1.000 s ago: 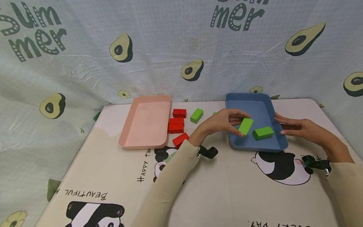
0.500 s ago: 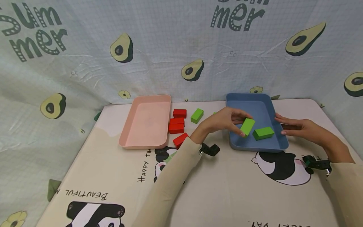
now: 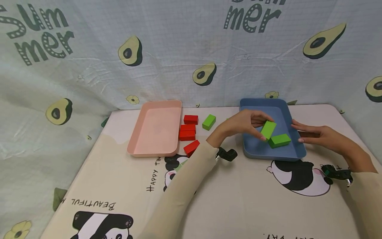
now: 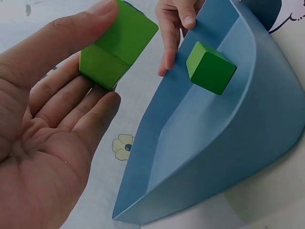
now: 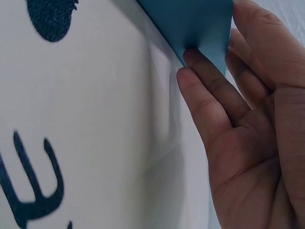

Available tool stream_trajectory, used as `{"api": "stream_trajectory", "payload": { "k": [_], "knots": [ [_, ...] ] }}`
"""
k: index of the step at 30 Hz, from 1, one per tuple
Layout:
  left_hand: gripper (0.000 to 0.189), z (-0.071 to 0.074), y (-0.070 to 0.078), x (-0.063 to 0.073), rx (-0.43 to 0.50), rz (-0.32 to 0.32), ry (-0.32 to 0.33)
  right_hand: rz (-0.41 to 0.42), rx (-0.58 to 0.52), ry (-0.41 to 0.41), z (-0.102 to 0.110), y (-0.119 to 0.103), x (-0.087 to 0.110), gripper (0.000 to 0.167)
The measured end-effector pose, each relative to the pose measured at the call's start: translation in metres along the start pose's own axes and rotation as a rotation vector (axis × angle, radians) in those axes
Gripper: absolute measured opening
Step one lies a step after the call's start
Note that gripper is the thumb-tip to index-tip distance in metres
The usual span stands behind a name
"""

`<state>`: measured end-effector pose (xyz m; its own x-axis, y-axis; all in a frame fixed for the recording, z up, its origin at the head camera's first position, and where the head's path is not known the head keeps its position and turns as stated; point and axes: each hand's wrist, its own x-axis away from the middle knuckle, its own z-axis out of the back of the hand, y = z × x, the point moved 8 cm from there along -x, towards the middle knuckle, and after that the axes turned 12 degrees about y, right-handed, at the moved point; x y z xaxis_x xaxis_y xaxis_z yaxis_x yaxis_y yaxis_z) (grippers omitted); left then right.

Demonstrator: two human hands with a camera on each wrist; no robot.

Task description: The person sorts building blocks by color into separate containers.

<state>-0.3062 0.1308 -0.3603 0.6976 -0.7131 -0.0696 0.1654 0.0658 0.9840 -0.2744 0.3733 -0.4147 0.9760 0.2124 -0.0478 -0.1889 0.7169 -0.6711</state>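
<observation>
My left hand (image 3: 246, 123) pinches a green block (image 3: 268, 129) between thumb and fingers, over the blue tray (image 3: 265, 104). In the left wrist view the held block (image 4: 119, 45) is tilted and higher than the tray's rim. A second green block (image 3: 279, 141) lies inside the tray, close to the held one in the head view. My right hand (image 3: 320, 135) is at the tray's right side with fingers extended. The right wrist view shows its fingertips (image 5: 190, 76) against the tray's outer wall (image 5: 190, 24).
To the left stands a pink tray (image 3: 155, 129). Several red blocks (image 3: 187, 135) lie along its right side, with a green block (image 3: 209, 122) beside them. A sliver of green shows behind my left hand. A printed cloth (image 3: 167, 66) hangs behind the table.
My left hand has moved slightly right with the green block, bringing it nearer the block in the blue tray. The right hand stays at the tray's side.
</observation>
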Motion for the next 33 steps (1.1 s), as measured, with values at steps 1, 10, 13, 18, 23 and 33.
{"api": "stream_trajectory", "payload": {
  "k": [1, 10, 13, 18, 23, 33],
  "knots": [
    [0.064, 0.000, 0.000, -0.001, 0.000, 0.004, 0.000, 0.002, -0.004, 0.000, 0.000, 0.000, 0.000, 0.061],
    [0.065, -0.002, -0.002, -0.006, -0.019, 0.055, 0.006, 0.023, -0.041, 0.005, -0.001, 0.000, -0.001, 0.060],
    [0.065, -0.002, -0.003, -0.008, -0.014, 0.055, 0.007, 0.026, -0.045, 0.005, -0.001, 0.000, -0.001, 0.059],
    [0.066, -0.003, -0.003, -0.009, -0.015, 0.054, 0.009, 0.014, -0.035, -0.002, -0.001, -0.001, 0.000, 0.060],
    [0.067, -0.004, -0.003, -0.011, -0.020, 0.053, 0.006, 0.001, -0.018, -0.004, 0.000, 0.000, 0.000, 0.061],
    [0.066, -0.005, -0.003, -0.014, -0.015, 0.054, 0.013, -0.004, -0.014, -0.006, -0.001, 0.000, 0.000, 0.061]
  ]
}}
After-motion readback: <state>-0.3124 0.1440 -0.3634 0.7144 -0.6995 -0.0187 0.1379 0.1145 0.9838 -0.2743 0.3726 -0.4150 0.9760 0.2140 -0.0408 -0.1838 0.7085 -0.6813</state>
